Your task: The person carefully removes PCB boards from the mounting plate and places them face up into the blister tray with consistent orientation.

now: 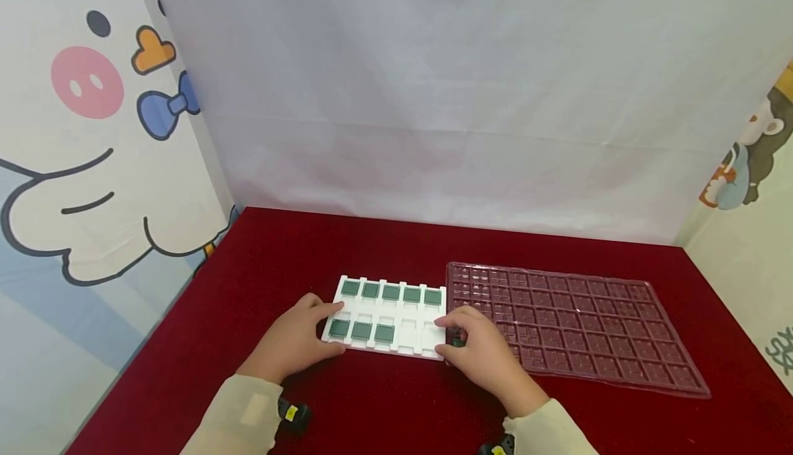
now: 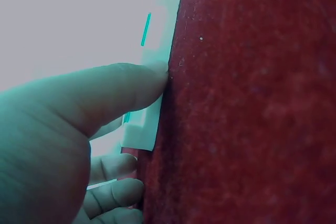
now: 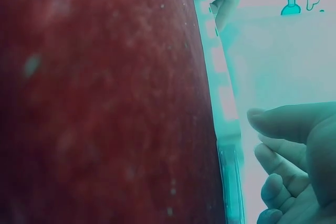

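A white tray with two rows of slots lies on the red tabletop. Small green square pieces fill its far row, and three more sit at the left of the near row. My left hand grips the tray's left end; its thumb presses the near edge. At the tray's right end, my right hand has thumb and index finger spread apart, and the right wrist view shows nothing between them. A dark green bit shows between those fingers; I cannot tell whether it is held.
A clear plastic tray with many square compartments lies just right of the white tray, partly behind my right hand. Behind the red table hangs a pale curtain; cartoon-printed cloths flank it.
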Available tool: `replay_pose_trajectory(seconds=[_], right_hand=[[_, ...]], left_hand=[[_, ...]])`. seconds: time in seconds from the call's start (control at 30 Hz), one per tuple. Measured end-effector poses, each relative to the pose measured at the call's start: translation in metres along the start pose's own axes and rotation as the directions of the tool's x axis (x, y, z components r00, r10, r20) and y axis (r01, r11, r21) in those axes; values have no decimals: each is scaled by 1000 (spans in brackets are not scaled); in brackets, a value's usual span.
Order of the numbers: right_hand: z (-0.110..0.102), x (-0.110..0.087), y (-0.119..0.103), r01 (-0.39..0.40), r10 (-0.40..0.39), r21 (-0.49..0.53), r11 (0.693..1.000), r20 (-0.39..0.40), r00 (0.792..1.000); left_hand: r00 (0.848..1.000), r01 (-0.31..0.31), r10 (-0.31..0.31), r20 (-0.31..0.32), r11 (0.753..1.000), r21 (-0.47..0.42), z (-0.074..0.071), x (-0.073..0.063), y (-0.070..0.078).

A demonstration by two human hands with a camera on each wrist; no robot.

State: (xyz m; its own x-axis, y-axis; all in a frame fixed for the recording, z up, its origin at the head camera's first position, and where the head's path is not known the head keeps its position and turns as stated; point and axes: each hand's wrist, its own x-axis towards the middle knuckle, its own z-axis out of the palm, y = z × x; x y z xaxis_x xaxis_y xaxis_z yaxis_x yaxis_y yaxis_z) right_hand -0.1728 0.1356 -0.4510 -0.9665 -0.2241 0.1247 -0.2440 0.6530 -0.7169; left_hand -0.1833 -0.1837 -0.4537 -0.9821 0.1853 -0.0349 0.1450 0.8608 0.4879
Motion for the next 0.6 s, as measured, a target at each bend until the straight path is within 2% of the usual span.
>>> replay_pose_trajectory(seconds=[0.4,0.6], right_hand=[[8,2,-7,50,-50,9,999,19,999],[11,4,-11,90,-89,-21,996,30,996]], left_hand=[[1000,-13,13,7,1000,-14,3,-1,-1],[999,-18,17,31,999,26,4,-1,-2]])
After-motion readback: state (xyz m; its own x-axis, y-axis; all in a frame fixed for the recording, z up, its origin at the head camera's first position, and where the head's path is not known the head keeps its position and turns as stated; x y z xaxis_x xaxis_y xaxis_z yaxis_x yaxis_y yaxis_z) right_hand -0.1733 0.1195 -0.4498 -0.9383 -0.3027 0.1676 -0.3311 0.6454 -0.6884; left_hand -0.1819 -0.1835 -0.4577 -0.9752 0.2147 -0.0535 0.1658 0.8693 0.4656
